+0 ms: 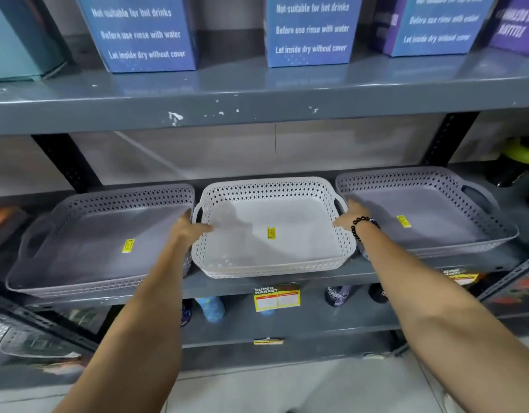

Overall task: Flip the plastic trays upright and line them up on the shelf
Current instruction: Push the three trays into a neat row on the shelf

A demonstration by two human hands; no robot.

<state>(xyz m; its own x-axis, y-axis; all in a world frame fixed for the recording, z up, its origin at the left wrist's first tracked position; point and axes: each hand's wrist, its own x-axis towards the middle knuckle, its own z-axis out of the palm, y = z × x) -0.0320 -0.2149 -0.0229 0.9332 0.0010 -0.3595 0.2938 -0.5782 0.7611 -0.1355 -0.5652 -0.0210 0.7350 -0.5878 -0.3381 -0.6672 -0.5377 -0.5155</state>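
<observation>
Three perforated plastic trays stand upright in a row on the grey middle shelf [287, 286]. The white tray [272, 248] is in the centre, with a grey tray [87, 251] to its left and another grey tray [430, 210] to its right. Each has a yellow sticker on its floor. My left hand [190, 228] grips the white tray's left handle. My right hand [351, 216], with a black bead bracelet on the wrist, holds the white tray's right handle. The fingers of both hands are partly hidden behind the tray's walls.
Blue boxes [311, 31] stand on the shelf above, whose front edge [257, 114] overhangs the trays. Bottles [211, 308] sit on the lower shelf behind yellow price tags [276, 298]. A black and green object [522, 162] stands at the far right. More trays [34, 344] lie at lower left.
</observation>
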